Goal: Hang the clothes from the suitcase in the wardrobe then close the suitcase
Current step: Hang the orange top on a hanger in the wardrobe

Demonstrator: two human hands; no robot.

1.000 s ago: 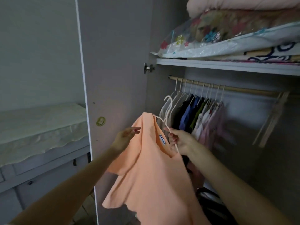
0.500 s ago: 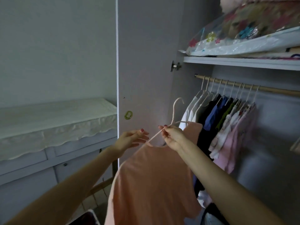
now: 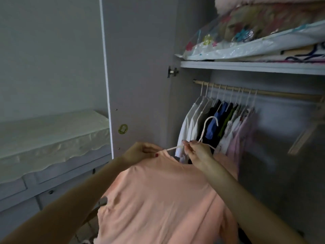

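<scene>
Peach shirt (image 3: 158,199) sits on a white hanger (image 3: 204,131) you pinch in your right hand (image 3: 198,153), your left hand (image 3: 140,152) gripping its shoulder, below the rail (image 3: 281,94). Hooking it on remains; the suitcase is out of view.

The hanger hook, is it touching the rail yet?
Apart. The head view shows the hanger hook well below the rail, in front of the hung clothes.
</scene>
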